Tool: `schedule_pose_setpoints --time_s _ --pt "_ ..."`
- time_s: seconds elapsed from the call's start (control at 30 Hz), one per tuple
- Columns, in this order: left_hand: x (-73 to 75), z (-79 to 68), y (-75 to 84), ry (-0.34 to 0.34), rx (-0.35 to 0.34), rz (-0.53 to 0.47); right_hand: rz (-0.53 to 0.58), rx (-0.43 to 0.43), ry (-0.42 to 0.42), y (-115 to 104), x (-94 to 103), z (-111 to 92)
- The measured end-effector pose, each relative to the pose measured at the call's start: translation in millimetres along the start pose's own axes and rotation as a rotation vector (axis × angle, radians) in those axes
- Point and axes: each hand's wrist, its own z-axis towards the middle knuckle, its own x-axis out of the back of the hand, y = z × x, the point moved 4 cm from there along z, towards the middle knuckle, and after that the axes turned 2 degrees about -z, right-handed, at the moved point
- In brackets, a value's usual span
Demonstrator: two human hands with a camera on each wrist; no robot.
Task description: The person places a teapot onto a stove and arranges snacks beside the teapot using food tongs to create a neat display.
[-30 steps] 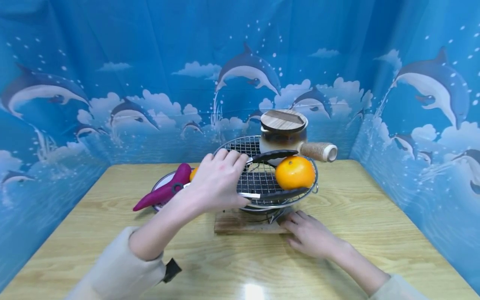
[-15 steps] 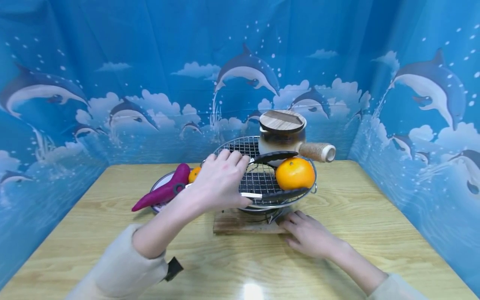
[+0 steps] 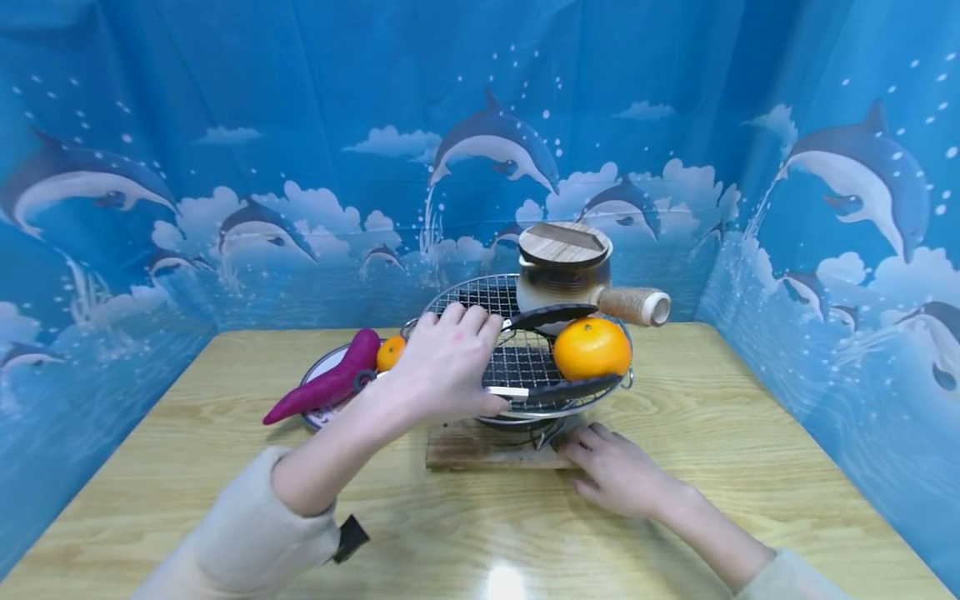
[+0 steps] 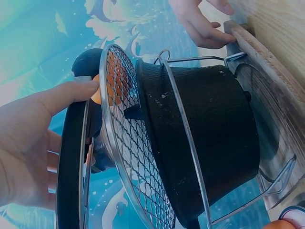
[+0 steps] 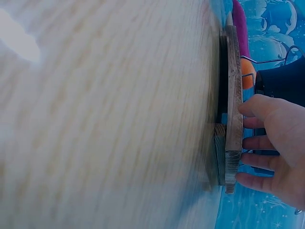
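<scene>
My left hand (image 3: 453, 362) grips a pair of tongs with thumb and fingers. The tongs' black heads (image 3: 551, 316) lie on either side of a large orange (image 3: 592, 350) on the round wire mesh grill (image 3: 517, 360). From the left wrist, one black tong handle (image 4: 71, 162) runs beside the thumb, and the grill sits over a black stove bowl (image 4: 205, 129) in a wire stand. My right hand (image 3: 622, 471) rests its extended fingertips on the right end of the wooden board (image 3: 487, 454) under the stove.
Behind the orange stands a brown-and-cream pot (image 3: 562, 287) with a wooden lid and a cord-wrapped handle jutting right. To the left, a plate (image 3: 311, 375) holds a purple tapered vegetable (image 3: 330, 385) and a smaller orange fruit (image 3: 389, 353). A dolphin-print curtain (image 3: 300, 100) encloses the table.
The left hand and tongs have shifted very slightly to the right, and more of the small orange fruit shows. The right hand stays in place on the board.
</scene>
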Motion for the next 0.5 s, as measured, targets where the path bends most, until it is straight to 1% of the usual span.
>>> schedule_pose_setpoints --time_s 0.27,0.5 --pt "1.4 -1.6 -0.7 -0.016 0.012 0.008 0.001 -0.01 -0.015 0.5 -1.5 0.2" --pt "2.0 -0.7 0.2 -0.022 0.012 0.007 0.001 -0.006 0.001 0.7 -2.1 -0.3"
